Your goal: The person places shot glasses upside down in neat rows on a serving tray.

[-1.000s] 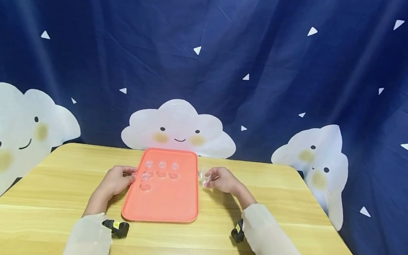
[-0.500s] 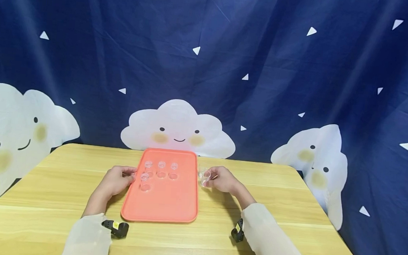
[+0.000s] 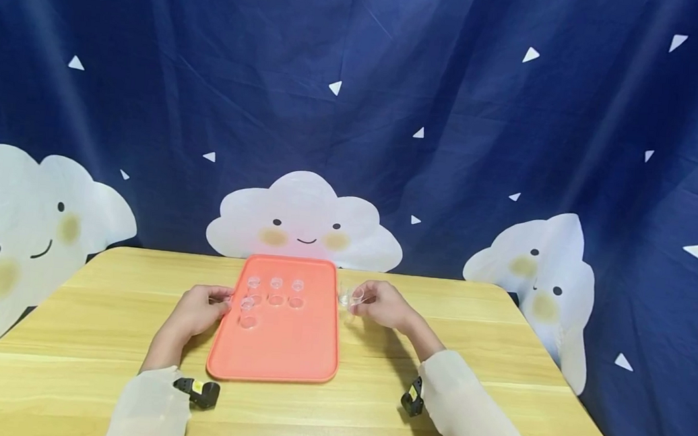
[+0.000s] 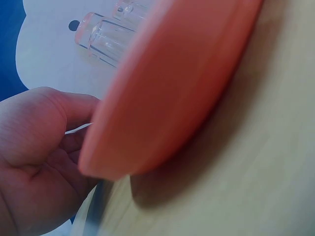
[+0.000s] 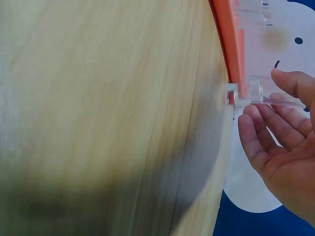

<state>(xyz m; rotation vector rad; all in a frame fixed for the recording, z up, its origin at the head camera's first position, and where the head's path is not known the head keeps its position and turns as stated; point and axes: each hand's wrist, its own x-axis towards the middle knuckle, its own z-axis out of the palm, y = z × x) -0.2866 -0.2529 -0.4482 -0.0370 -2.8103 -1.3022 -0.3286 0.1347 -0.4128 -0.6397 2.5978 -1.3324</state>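
My left hand [image 3: 198, 310] grips the left edge of the coral-red tray [image 3: 290, 359], its thumb at the rim in the left wrist view. On the tray stand several small clear glasses; 3 form a back row, including the middle glass [image 3: 276, 292], and a nearer glass [image 3: 248, 313] stands at the left. Just beyond the tray's right edge, my right hand [image 3: 384, 304] pinches a clear glass [image 5: 257, 89] between thumb and fingers, tilted and raised off the table. Beside it, another clear glass [image 3: 344, 297] stands close to the tray, partly hidden.
The tray lies on a light wooden table [image 3: 446, 387], near its back edge. Behind the table hangs a dark blue curtain [image 3: 379, 132] with white clouds and triangles. Each wrist wears a small black camera, such as the left wrist camera [image 3: 205, 394].
The glass in my right hand has lifted and tilted, and the hand has shifted slightly right, uncovering more of the glass behind. My left hand and the tray look unchanged.
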